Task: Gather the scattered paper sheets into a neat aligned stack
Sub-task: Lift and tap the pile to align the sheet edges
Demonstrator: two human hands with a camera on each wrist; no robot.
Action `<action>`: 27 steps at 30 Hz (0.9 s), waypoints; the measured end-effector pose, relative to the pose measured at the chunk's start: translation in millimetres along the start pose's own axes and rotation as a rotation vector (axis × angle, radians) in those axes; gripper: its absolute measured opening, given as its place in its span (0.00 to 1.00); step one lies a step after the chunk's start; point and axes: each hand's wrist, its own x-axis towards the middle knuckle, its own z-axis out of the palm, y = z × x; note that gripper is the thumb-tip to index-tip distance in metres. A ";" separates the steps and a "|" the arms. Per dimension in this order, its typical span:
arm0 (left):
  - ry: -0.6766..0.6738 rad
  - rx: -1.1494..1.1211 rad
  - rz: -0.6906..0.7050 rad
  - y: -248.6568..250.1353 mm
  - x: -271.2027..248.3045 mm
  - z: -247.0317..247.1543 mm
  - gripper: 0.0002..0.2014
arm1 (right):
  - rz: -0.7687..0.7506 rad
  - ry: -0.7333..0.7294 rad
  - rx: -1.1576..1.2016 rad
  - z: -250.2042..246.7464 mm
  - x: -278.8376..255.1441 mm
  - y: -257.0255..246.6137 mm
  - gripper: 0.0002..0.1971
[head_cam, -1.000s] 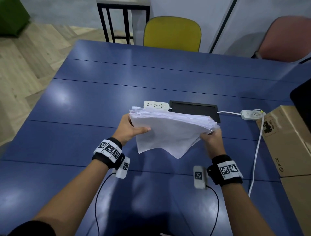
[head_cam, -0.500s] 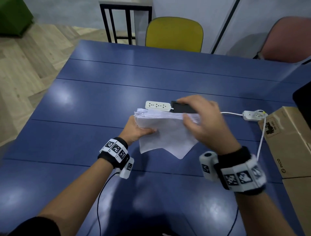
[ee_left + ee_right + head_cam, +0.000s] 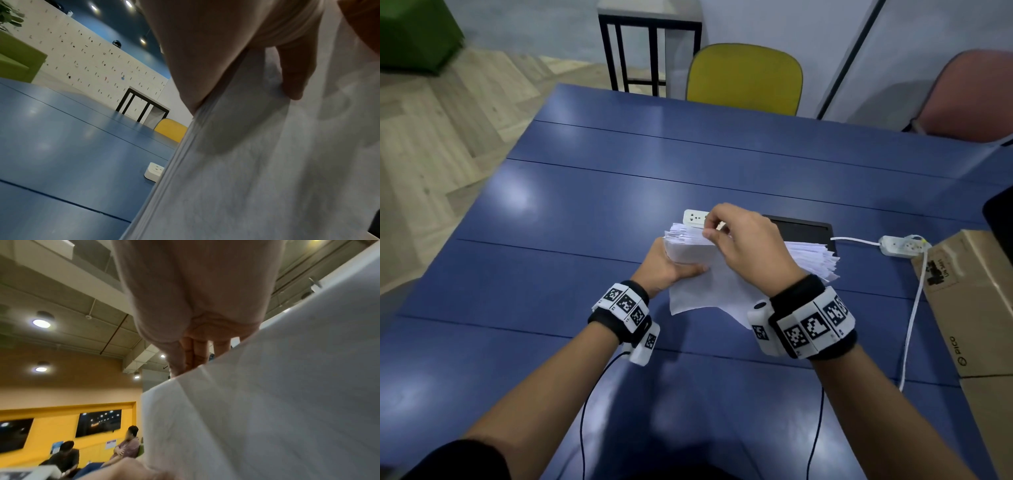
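Above the blue table [image 3: 592,212], the sheets are gathered: left hand [image 3: 666,265] grips the paper stack [image 3: 808,255]; right hand [image 3: 748,245] fingers pinch its top edge. Edges remain fanned; alignment is pending.

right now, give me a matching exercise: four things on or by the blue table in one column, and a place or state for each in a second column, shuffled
Things:
1. paper stack
2. cardboard box
3. yellow chair
4. white power strip

Places or states:
A. at the table's far edge
B. held in both hands above the table
C. at the table's right edge
D. lying between the black panel and the box

Pairs: 1-B, 2-C, 3-A, 4-D
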 end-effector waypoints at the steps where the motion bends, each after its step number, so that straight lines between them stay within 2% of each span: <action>1: -0.001 0.007 0.004 0.2 0.3 0.4 0.17 | -0.024 -0.006 -0.047 2.3 0.9 -2.4 0.05; 8: 0.008 0.033 0.004 -0.8 1.5 1.8 0.15 | -0.054 -0.043 0.003 7.5 5.7 -18.9 0.06; 13: 0.021 0.046 0.002 1.3 1.9 2.8 0.13 | -0.121 0.000 0.028 5.0 4.3 -16.6 0.05; 15: 0.041 0.049 0.008 1.6 2.3 3.8 0.14 | -0.172 0.017 -0.016 8.3 -0.9 -11.3 0.11; 19: 0.033 0.059 0.031 0.1 3.0 2.6 0.17 | -0.231 -0.016 -0.313 20.7 -16.8 0.8 0.31; 22: 0.024 0.058 0.026 1.0 3.7 3.8 0.16 | -0.239 0.043 -0.370 22.5 -23.7 6.9 0.32; 27: 0.072 0.015 -0.012 -4.5 8.5 5.1 0.18 | -0.137 0.072 -0.436 9.5 -42.9 35.6 0.36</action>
